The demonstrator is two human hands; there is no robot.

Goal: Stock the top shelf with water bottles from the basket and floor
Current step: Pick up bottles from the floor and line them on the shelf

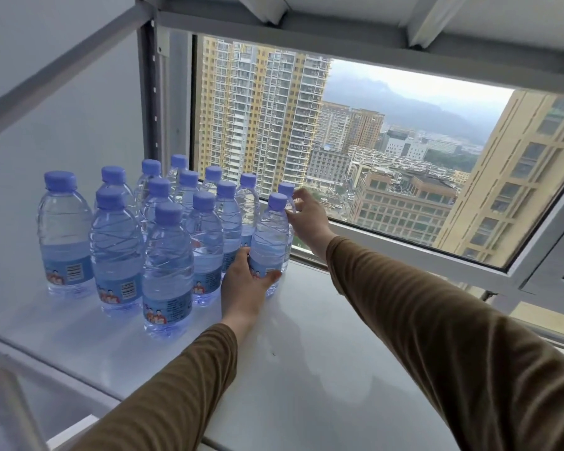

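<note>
Several clear water bottles with blue caps stand in rows on the left half of the white top shelf. My left hand grips the base of the nearest right-hand bottle, which stands upright on the shelf. My right hand reaches further back, fingers around the neck of another bottle just behind it, mostly hidden by the front one. Both sleeves are brown.
A window with a metal frame runs right behind the shelf, with tall buildings outside. The shelf's upright post and a diagonal brace stand at the left. Bare shelf surface lies to the right of the bottles.
</note>
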